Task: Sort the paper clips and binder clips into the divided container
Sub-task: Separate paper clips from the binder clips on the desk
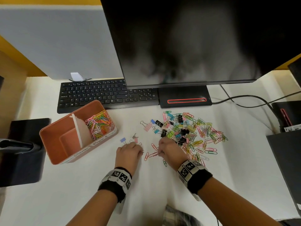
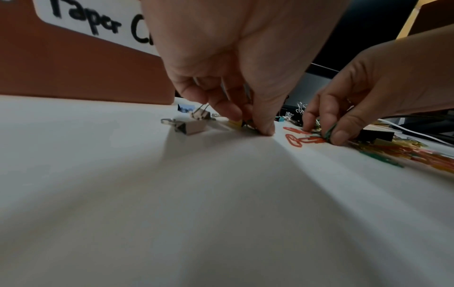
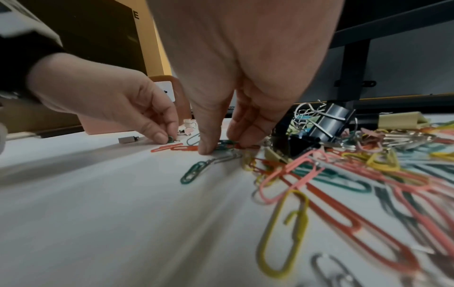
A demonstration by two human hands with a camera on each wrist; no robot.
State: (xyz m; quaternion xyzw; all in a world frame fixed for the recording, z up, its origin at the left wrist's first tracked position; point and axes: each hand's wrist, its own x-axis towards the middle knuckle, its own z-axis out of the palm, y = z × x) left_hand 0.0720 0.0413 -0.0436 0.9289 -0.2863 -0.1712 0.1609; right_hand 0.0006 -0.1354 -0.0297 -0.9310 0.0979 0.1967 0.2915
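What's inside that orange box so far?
The orange box holds coloured paper clips in its far compartment, beyond the white divider. The near compartment looks empty, though its near wall hides some floor.

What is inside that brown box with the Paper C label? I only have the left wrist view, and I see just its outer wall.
Observer: In the head view, the terracotta rectangular container has a white upright divider. Its right compartment holds a heap of coloured wire paper clips.
Operator: And the other side?
Observer: The left compartment shows only its bare floor. No binder clips are in it yet.
Operator: How much is left to sort?
Observer: A large mixed pile of paper clips and binder clips lies on the white cloth. It is beyond and to the right of the right hand, in front of the black monitor stand.
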